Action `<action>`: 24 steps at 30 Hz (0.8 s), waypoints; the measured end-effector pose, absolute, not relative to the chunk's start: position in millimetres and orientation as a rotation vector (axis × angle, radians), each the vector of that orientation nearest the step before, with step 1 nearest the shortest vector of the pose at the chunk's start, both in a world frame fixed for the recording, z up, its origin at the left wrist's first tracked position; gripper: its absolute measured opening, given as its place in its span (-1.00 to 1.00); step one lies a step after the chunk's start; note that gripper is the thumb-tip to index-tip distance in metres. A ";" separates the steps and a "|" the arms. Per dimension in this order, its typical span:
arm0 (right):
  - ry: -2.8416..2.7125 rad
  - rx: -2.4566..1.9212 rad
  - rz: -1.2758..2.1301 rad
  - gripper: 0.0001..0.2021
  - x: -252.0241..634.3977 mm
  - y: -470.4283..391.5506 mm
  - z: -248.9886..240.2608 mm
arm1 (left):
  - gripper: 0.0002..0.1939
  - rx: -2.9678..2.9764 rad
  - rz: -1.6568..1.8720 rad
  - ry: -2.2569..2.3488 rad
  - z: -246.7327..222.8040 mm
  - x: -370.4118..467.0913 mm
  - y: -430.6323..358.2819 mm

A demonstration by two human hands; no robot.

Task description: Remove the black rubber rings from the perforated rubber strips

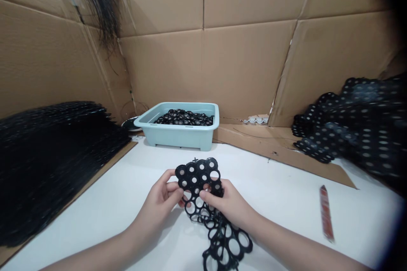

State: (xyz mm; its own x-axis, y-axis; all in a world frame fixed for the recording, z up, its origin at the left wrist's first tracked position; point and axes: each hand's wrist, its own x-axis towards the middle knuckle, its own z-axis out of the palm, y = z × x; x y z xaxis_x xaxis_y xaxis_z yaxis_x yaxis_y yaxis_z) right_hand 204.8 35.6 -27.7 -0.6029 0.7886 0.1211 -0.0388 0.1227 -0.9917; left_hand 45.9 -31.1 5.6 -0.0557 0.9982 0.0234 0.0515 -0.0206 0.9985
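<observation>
Between my two hands is a black perforated sheet made of joined rings, some filled with pale discs and others open. My left hand pinches its left edge, thumb in front and fingers behind. With thumb on the face, my right hand grips the sheet's right side. A strip of open black rings hangs from it toward the near edge of the white table. The fingertips behind the sheet are partly hidden.
Behind my hands stands a light blue tub holding many black ring pieces. Black strands are stacked at left. More perforated black sheets are heaped at right, near a reddish-brown pointed tool. Cardboard walls surround the table.
</observation>
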 end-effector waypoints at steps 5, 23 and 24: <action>-1.725 -0.727 1.557 -0.81 205.1 35.3 -25.8 | -0.81 1.230 1.250 1.293 5.9 45.3 -32.5; -1.840 -0.645 1.447 -0.78 204.8 30.4 -21.2 | -0.65 1.819 1.523 1.755 1.2 35.9 -33.4; -1.859 -0.619 1.446 -0.79 204.6 27.8 -19.7 | -0.67 2.001 1.457 1.747 1.2 35.5 -35.3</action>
State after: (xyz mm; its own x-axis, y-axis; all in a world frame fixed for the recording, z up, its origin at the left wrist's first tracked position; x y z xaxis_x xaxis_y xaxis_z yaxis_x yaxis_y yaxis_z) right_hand 204.6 27.8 -19.7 -0.6469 0.7270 0.2302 -0.0439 0.2658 -0.9630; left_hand 35.5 -35.3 1.2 -0.1239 0.8130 0.5689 0.7059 -0.3307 0.6264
